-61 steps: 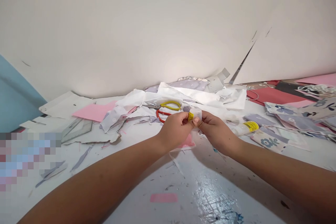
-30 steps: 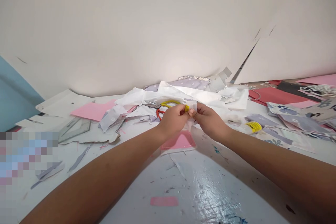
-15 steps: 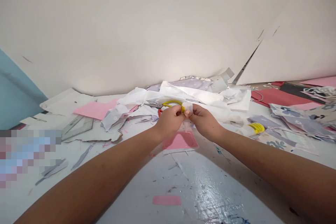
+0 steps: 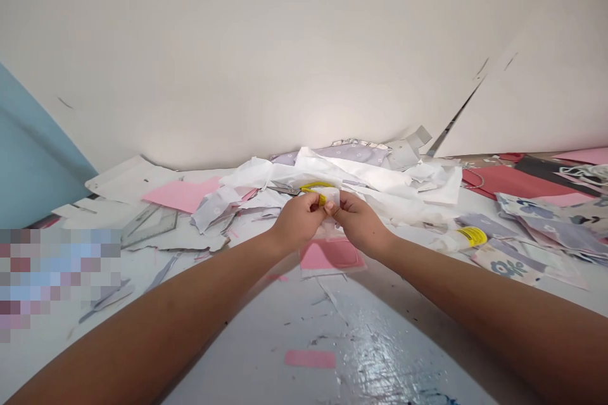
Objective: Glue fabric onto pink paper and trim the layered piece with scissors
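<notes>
My left hand point(image 4: 298, 223) and my right hand point(image 4: 360, 223) meet at the middle of the table, fingertips pinched together. Between them is a small translucent whitish piece point(image 4: 333, 196), its exact kind unclear and partly covered by the fingers. A pink rectangular piece with a clear, glossy edge point(image 4: 327, 256) lies on the table just below the hands. Right behind the left fingers are yellow-handled scissors point(image 4: 311, 187), partly hidden, with their blades pointing left. A yellow bit also shows at the left fingertips; I cannot tell whether it belongs to the scissors.
Crumpled white paper point(image 4: 327, 168) is heaped against the wall. To the left lie pink paper point(image 4: 183, 195) and a clear set square point(image 4: 149, 226). A bottle with a yellow label point(image 4: 470, 237), patterned scraps point(image 4: 560, 228) and red card point(image 4: 513, 185) sit right. A pink strip point(image 4: 310, 359) lies in front.
The view has shifted slightly, so the table's things appear a little further right. Both hands have moved slightly left relative to them, still pinching the translucent piece together.
</notes>
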Demonstrator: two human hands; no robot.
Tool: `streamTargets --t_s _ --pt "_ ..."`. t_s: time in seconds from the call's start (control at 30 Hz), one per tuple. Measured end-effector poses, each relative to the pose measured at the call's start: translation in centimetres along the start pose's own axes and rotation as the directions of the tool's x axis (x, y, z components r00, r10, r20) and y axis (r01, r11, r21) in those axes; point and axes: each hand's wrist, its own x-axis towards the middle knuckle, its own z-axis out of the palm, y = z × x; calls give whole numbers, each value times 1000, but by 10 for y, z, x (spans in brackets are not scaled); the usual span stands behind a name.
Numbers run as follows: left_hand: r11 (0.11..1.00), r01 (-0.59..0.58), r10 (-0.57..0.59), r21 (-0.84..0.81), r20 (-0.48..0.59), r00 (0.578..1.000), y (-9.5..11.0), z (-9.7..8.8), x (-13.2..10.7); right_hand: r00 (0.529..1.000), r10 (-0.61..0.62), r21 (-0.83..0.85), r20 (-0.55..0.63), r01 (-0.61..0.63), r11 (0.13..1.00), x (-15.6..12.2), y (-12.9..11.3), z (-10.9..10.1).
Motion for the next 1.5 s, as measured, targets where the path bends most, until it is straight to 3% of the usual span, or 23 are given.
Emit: streamTargets --t_s 0.43,1.0,1.2,1.3,1.37,1.5 --pt "999 33 -34 -38 -19 999 -6 -22 -17 998 -41 36 56 39 999 3 -4 25" --pt "1000 8 -8 -7 -4 1000 -14 -26 -18 997 -57 26 52 56 998 6 1 32" --pt "980 -77 59 183 101 993 -6 -35 -22 992 -91 89 89 84 993 2 1 27" --pt "908 -231 173 349 188 967 -5 -46 -24 991 -62 102 122 49 994 2 2 23" --pt "850 -271 205 452 191 960 -8 -53 -23 986 -40 83 160 27 996 2 3 21" --pt "875 -60 -33 481 184 982 -22 -55 -21 976 -31 6 215 31 1000 2 -1 19"
